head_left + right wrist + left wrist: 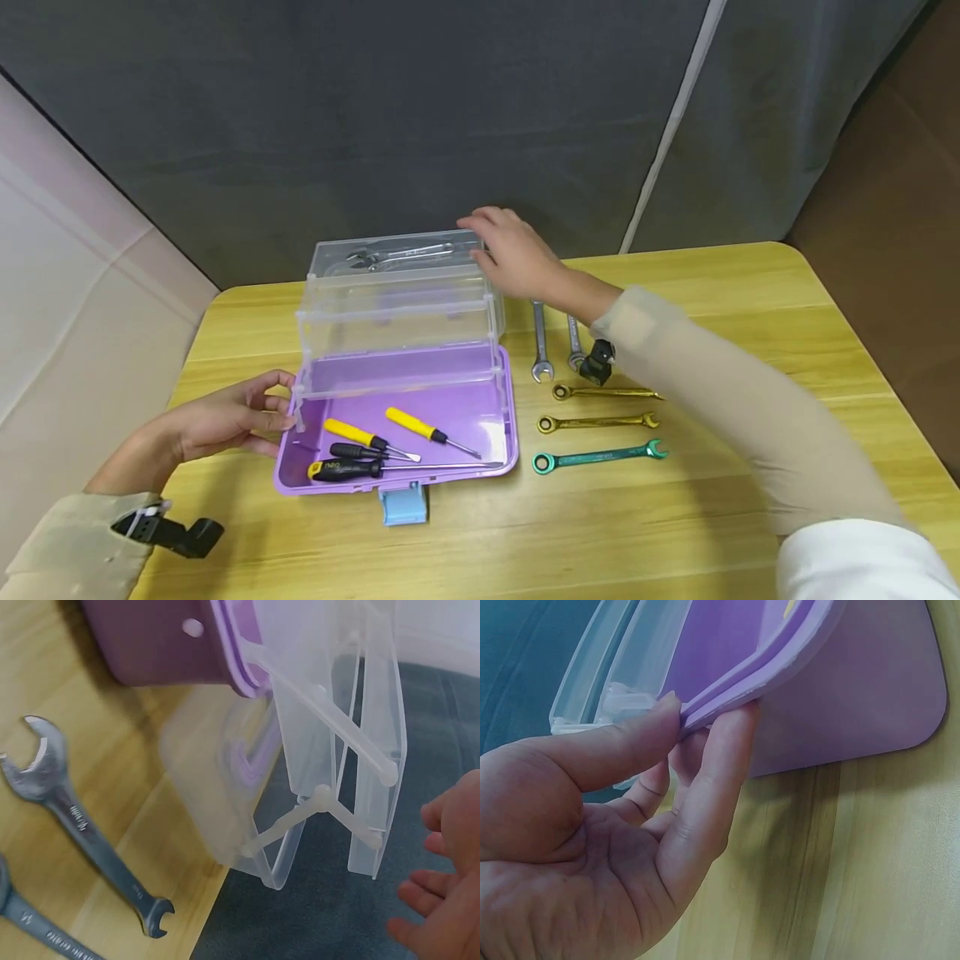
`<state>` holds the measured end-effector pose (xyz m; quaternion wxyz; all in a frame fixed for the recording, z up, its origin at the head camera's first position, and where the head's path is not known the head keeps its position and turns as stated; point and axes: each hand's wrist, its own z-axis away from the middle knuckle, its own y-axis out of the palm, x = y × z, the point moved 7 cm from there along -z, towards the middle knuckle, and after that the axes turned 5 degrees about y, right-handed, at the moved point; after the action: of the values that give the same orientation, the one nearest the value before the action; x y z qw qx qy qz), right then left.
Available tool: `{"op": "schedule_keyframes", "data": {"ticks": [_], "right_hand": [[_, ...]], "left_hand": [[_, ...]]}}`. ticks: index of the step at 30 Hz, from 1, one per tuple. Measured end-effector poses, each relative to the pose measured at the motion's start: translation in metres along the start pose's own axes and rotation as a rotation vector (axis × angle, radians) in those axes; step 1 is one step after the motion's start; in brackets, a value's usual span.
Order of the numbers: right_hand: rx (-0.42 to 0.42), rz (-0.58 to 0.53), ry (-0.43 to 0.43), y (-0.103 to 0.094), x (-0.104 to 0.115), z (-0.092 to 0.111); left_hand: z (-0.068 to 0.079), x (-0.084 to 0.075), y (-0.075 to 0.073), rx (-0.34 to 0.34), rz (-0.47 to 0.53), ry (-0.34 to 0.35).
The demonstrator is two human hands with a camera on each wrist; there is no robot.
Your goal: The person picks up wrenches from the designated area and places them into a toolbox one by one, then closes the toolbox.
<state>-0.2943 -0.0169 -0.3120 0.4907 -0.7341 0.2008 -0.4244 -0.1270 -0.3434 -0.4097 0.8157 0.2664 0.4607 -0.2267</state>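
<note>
A purple toolbox [442, 379] stands unfolded on the table, its clear trays raised at the back. My left hand [232, 415] pinches its left rim between thumb and fingers, plainly seen in the left wrist view, where the purple rim [742, 679] lies between them. My right hand [517, 254] is at the right end of the upper clear tray [405, 265], which holds an adjustable wrench [363, 259] and another silver wrench. In the right wrist view its loosely bent fingers [424, 892] stand apart from the tray, holding nothing.
Inside the box lie several screwdrivers, including a long black one [345, 470] and a yellow one [410, 422]. Right of it are silver wrenches [540, 342], gold wrenches [596, 422] and a green wrench [600, 457]. A blue latch [403, 506] hangs in front; a dark curtain [375, 125] stands behind.
</note>
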Motion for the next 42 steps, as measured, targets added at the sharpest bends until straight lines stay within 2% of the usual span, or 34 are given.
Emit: {"op": "schedule_keyframes", "data": {"ticks": [9, 18, 27, 37, 42], "right_hand": [[-0.009, 0.077, -0.011, -0.006, -0.007, 0.034], [-0.005, 0.087, 0.007, -0.006, -0.032, 0.069], [0.001, 0.093, 0.058, -0.006, -0.055, 0.093], [0.017, 0.109, 0.105, 0.005, -0.076, 0.12], [0.021, 0.065, 0.186, 0.016, -0.094, 0.135]], "left_hand": [[0.0, 0.0, 0.001, 0.013, 0.012, 0.005], [-0.002, -0.002, 0.003, 0.038, 0.025, 0.009], [-0.001, -0.003, 0.001, 0.023, 0.022, 0.004], [0.001, 0.0, 0.0, 0.02, 0.033, 0.025], [-0.001, 0.0, 0.002, 0.023, 0.036, 0.033]]}}
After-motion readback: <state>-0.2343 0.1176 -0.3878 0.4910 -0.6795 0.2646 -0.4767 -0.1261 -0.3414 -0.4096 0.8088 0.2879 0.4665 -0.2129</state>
